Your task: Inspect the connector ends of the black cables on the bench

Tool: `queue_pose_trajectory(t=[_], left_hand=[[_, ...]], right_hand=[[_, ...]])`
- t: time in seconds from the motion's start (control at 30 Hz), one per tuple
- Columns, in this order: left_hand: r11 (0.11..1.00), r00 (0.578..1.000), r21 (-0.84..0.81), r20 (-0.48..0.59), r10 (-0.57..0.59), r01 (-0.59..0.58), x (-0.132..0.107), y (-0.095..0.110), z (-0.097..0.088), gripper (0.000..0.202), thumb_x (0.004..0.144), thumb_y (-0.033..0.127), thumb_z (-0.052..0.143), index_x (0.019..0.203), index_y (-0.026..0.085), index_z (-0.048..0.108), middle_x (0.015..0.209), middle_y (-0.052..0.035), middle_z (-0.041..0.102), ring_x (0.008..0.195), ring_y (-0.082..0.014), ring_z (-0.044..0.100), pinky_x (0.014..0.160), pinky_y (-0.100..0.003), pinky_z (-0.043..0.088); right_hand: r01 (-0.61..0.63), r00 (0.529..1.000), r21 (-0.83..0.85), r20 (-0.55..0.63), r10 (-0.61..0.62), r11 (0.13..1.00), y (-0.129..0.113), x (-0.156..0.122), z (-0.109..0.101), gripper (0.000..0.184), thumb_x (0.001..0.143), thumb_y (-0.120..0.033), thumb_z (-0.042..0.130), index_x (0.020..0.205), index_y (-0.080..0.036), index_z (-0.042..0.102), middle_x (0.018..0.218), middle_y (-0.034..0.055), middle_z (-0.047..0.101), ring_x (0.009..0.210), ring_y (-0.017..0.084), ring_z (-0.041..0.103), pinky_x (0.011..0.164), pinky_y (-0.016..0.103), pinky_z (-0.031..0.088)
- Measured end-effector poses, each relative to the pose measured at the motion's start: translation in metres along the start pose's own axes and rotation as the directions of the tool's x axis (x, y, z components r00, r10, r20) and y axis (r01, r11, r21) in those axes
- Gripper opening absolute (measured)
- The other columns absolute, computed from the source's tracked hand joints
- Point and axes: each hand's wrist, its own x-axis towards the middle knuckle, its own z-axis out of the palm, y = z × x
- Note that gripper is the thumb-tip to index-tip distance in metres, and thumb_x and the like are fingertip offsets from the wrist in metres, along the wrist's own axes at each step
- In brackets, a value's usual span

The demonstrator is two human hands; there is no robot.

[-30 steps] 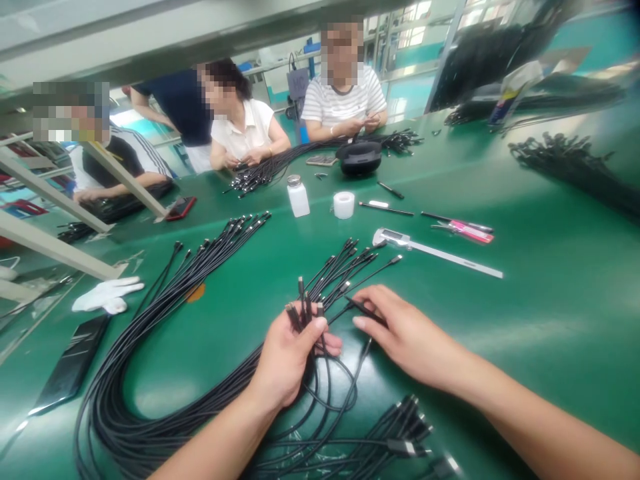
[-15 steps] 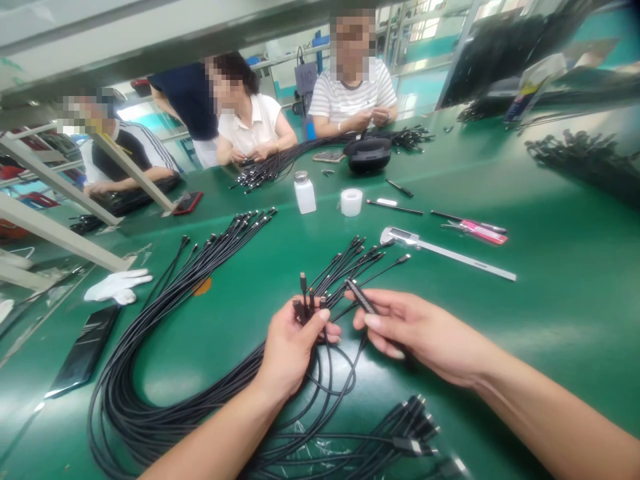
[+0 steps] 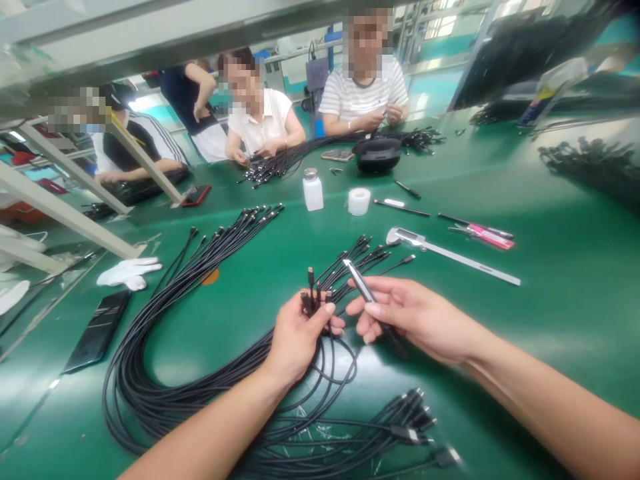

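Since the earlier frame, the right hand has lifted a single cable end off the surface and turned it upward; before, this hand was lying flat on the cables. Its fingers are pinched around the black plug, which points up and to the left, with its metal tip free above the fingertips. The left hand is clenched around a small bunch of plugs that stand upright above the thumb, just beside the single plug but not touching it. Below both hands, the black cable bundle curves over the green surface. Farther away lie a caliper, a white bottle and a tape roll.
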Motion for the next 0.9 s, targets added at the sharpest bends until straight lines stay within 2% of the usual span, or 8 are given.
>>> queue_pose_trajectory(t=[0.1,0.2,0.3,0.4,0.47,0.53,0.8,0.9], left_hand=[[1.0,1.0,-0.018,-0.019,0.0,0.0,0.0,0.001,0.001,0.034,0.076,0.034,0.073,0.096,0.013,0.056,0.072,-0.0024,0.068,0.062,-0.0129,0.068,0.065,-0.025,0.057],[0.999,0.999,-0.032,-0.044,-0.015,0.014,-0.001,0.003,0.003,0.034,0.074,0.033,0.075,0.095,0.013,0.057,0.073,-0.0024,0.068,0.063,-0.0122,0.068,0.065,-0.024,0.057],[0.999,0.999,-0.048,-0.046,-0.028,0.026,-0.002,0.003,0.003,0.033,0.073,0.031,0.076,0.093,0.012,0.059,0.074,-0.0021,0.067,0.064,-0.0118,0.068,0.066,-0.024,0.058],[0.998,0.998,-0.055,-0.056,-0.021,0.018,-0.002,0.002,0.004,0.032,0.071,0.029,0.078,0.092,0.012,0.061,0.075,-0.0011,0.067,0.066,-0.0119,0.068,0.068,-0.025,0.059],[0.999,0.998,-0.032,-0.064,-0.018,0.016,-0.002,0.002,0.004,0.031,0.071,0.028,0.078,0.093,0.012,0.062,0.075,-0.0012,0.068,0.067,-0.0116,0.068,0.069,-0.024,0.058],[1.0,0.998,0.001,-0.067,-0.021,0.022,-0.002,0.002,0.004,0.03,0.071,0.028,0.078,0.093,0.012,0.064,0.074,-0.0021,0.069,0.066,-0.0116,0.068,0.07,-0.023,0.057],[0.991,0.999,0.128,-0.036,0.037,-0.032,-0.002,0.001,0.003,0.025,0.073,0.031,0.076,0.091,0.015,0.069,0.08,-0.0036,0.072,0.068,-0.0123,0.066,0.07,-0.024,0.055],[0.972,0.998,0.227,-0.03,0.063,-0.054,-0.003,0.001,0.001,0.026,0.074,0.034,0.075,0.091,0.016,0.071,0.081,-0.0047,0.072,0.07,-0.0141,0.066,0.071,-0.025,0.054]], right_hand=[[-0.02,0.999,-0.137,0.022,0.023,0.99,-0.008,0.006,-0.001,0.044,0.084,-0.042,0.066,0.115,-0.013,0.053,0.087,0.0042,0.063,0.058,0.007,0.059,0.052,0.02,0.049],[-0.042,0.997,-0.361,-0.074,0.016,0.932,-0.01,0.007,-0.001,0.044,0.088,-0.056,0.053,0.098,-0.013,0.058,0.073,0.0001,0.056,0.05,0.004,0.046,0.042,0.016,0.035],[-0.006,0.986,-0.576,-0.14,-0.092,0.817,-0.003,0.003,-0.001,0.048,0.091,-0.059,0.044,0.084,-0.014,0.061,0.067,0.0005,0.054,0.054,0.006,0.045,0.048,0.019,0.036],[0.056,0.976,-0.722,-0.106,-0.19,0.69,0.005,-0.002,0.001,0.037,0.094,-0.049,0.047,0.099,-0.018,0.066,0.082,0.0038,0.064,0.071,0.011,0.056,0.065,0.024,0.045],[0.077,0.972,-0.777,-0.082,-0.221,0.625,0.007,-0.004,0.001,0.033,0.094,-0.042,0.048,0.11,-0.021,0.067,0.1,0.0056,0.067,0.089,0.015,0.061,0.082,0.028,0.048],[0.087,0.97,-0.805,-0.065,-0.234,0.586,0.009,-0.005,0.001,0.034,0.095,-0.039,0.047,0.119,-0.023,0.065,0.111,0.006,0.066,0.101,0.018,0.06,0.092,0.032,0.046],[0.074,0.974,-0.857,-0.049,-0.223,0.51,0.012,-0.007,0.003,0.04,0.098,-0.043,0.04,0.128,-0.031,0.063,0.097,0.0058,0.068,0.089,0.017,0.061,0.081,0.031,0.049],[0.064,0.973,-0.863,-0.058,-0.223,0.501,0.011,-0.008,0.004,0.039,0.098,-0.043,0.041,0.129,-0.033,0.062,0.096,0.0052,0.067,0.087,0.016,0.061,0.081,0.031,0.048]])
